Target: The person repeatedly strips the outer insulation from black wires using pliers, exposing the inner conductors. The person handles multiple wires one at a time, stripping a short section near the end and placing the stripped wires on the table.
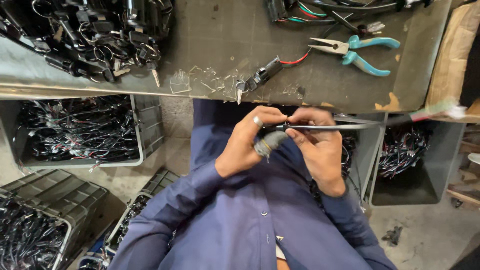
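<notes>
Both hands pinch black cable (320,127) below tabletop (225,45) edge: left hand (250,142) grip closed on it, right hand (317,147) likewise; pliers (357,50) on tabletop.

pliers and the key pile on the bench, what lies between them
In the head view, between the teal-handled pliers and the key pile lies a black connector with a red wire, amid scattered clear scraps.

Two hands (245,145) (317,145), one pliers (357,50), four grey bins (137,125), one cardboard box (452,60).

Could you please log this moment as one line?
left hand: pinching black cable | right hand: pinching same cable | pliers: lying on bench, untouched
</notes>
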